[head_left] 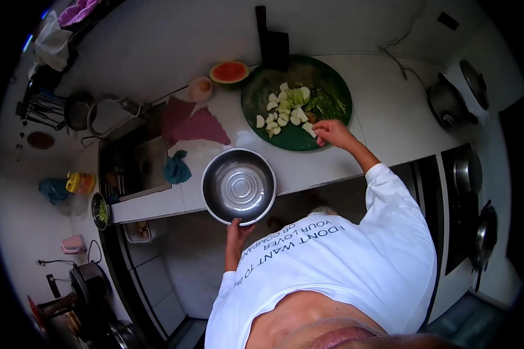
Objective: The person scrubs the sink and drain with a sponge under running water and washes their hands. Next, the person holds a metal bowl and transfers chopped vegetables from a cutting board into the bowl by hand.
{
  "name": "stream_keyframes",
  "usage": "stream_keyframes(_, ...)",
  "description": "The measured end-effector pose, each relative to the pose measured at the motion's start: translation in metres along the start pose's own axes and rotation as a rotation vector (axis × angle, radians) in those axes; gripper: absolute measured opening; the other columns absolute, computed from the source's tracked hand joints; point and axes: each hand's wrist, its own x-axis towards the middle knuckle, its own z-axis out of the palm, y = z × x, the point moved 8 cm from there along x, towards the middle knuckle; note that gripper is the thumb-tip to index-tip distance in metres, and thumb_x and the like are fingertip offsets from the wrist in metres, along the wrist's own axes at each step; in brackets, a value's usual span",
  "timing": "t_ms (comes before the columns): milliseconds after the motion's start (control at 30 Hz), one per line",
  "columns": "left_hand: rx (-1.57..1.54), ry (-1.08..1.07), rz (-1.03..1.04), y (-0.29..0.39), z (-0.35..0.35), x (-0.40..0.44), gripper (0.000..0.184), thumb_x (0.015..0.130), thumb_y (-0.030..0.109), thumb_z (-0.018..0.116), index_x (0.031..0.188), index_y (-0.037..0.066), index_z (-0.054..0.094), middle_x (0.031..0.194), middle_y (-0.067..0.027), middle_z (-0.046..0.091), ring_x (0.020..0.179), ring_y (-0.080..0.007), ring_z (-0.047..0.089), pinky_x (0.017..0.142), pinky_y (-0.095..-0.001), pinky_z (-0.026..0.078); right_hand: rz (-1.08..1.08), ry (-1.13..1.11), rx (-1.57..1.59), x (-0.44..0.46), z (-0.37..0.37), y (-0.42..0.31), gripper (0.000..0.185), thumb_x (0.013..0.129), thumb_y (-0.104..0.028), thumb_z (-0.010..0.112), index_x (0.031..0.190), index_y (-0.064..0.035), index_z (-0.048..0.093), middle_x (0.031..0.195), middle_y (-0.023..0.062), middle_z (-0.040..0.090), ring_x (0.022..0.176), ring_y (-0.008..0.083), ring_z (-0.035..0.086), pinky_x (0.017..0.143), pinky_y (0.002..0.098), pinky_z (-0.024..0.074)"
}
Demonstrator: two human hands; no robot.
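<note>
My left hand grips the near rim of a steel bowl, which tilts over the counter's front edge with nothing in it. My right hand is over the near right side of a round green cutting board, fingers curled together beside a white vegetable chunk. Whether something is pinched in them is hidden. White and pale green vegetable chunks lie heaped mid-board, beside cut green stalks. A black cleaver rests at the board's far edge.
Left of the board are a halved watermelon, a small pink cup, a maroon cloth and a teal cloth. A sink lies further left. Pots stand at the right, near a stove.
</note>
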Motion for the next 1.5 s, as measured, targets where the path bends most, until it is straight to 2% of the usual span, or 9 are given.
stream_keyframes(167,-0.151,0.130,0.069,-0.032,0.014,-0.002,0.031,0.079,0.012,0.046,0.107,-0.001,0.047,0.096,-0.0156,0.059,0.082,-0.0305,0.061,0.067,-0.0399,0.053,-0.169,-0.161,0.050,0.114,-0.018,-0.034,0.024,0.089,-0.013,0.048,0.108,-0.0008,0.055,0.081,0.0071,0.063,0.072,0.0132,0.061,0.063,0.0262,0.0491)
stream_keyframes(300,-0.316,0.187,0.113,-0.074,0.026,0.001,0.031,0.079,0.011,0.045,0.108,-0.002,0.048,0.096,-0.0149,0.060,0.085,-0.0283,0.061,0.069,-0.0392,0.053,-0.121,-0.120,0.221,0.191,-0.045,-0.096,0.036,0.089,-0.016,0.050,0.121,-0.0023,0.044,0.114,0.0087,0.056,0.097,0.0156,0.057,0.074,0.0280,0.0485)
stream_keyframes(400,-0.483,0.195,0.188,-0.083,0.068,-0.009,0.031,0.080,0.011,0.046,0.108,-0.002,0.049,0.098,-0.0155,0.060,0.087,-0.0271,0.061,0.070,-0.0384,0.053,-0.156,-0.070,0.430,0.261,-0.069,-0.115,0.043,0.088,-0.018,0.051,0.126,-0.0048,0.036,0.113,0.0117,0.055,0.095,0.0187,0.057,0.073,0.0292,0.0494)
stream_keyframes(500,-0.458,0.332,0.181,-0.100,0.072,-0.011,0.031,0.081,0.012,0.047,0.109,-0.002,0.049,0.099,-0.0158,0.060,0.086,-0.0275,0.061,0.072,-0.0409,0.052,-0.087,-0.264,0.755,0.368,-0.079,-0.093,0.014,0.087,-0.012,0.048,0.097,-0.0013,0.045,0.102,0.0159,0.055,0.090,0.0217,0.058,0.068,0.0297,0.0489)
stream_keyframes(667,-0.455,0.425,0.240,-0.101,0.082,-0.027,0.034,0.079,0.013,0.052,0.110,0.001,0.048,0.095,-0.0136,0.060,0.083,-0.0268,0.061,0.073,-0.0433,0.052,0.165,-0.354,0.837,0.496,-0.072,-0.033,0.041,0.094,-0.029,0.039,0.115,0.0049,0.046,0.111,0.0182,0.054,0.099,0.0262,0.056,0.072,0.0324,0.0520)
stream_keyframes(933,-0.501,0.518,0.245,-0.097,0.097,-0.038,0.036,0.081,0.013,0.052,0.114,0.000,0.046,0.099,-0.0167,0.059,0.088,-0.0297,0.060,0.074,-0.0451,0.052,0.115,-0.382,0.759,0.496,-0.041,-0.040,0.037,0.092,-0.019,0.045,0.122,0.0022,0.039,0.114,0.0177,0.052,0.100,0.0290,0.054,0.080,0.0306,0.0501)
stream_keyframes(1033,-0.471,0.487,0.239,-0.095,0.100,-0.036,0.037,0.081,0.014,0.052,0.116,0.001,0.045,0.100,-0.0163,0.059,0.087,-0.0294,0.061,0.074,-0.0437,0.052,-0.121,-0.426,0.515,0.431,-0.040,-0.068,0.043,0.089,-0.017,0.051,0.126,-0.0001,0.035,0.107,0.0171,0.056,0.099,0.0266,0.056,0.073,0.0281,0.0514)
stream_keyframes(1100,-0.436,0.488,0.236,-0.091,0.099,-0.036,0.032,0.082,0.017,0.051,0.110,0.003,0.049,0.097,-0.0128,0.060,0.084,-0.0272,0.061,0.072,-0.0404,0.051,0.179,-0.359,0.537,0.413,-0.034,-0.062,0.033,0.086,-0.025,0.056,0.109,-0.0032,0.047,0.088,0.0157,0.062,0.077,0.0224,0.062,0.055,0.0251,0.0523)
stream_keyframes(1500,-0.349,0.445,0.124,-0.087,0.087,-0.028,0.032,0.083,0.014,0.049,0.110,-0.002,0.048,0.102,-0.0175,0.058,0.088,-0.0293,0.061,0.074,-0.0393,0.052,-0.082,0.259,0.077,0.198,-0.216,-0.134,0.040,0.076,-0.037,0.066,0.098,-0.0049,0.057,0.072,0.0057,0.066,0.057,0.0070,0.059,0.044,0.0183,0.0370)
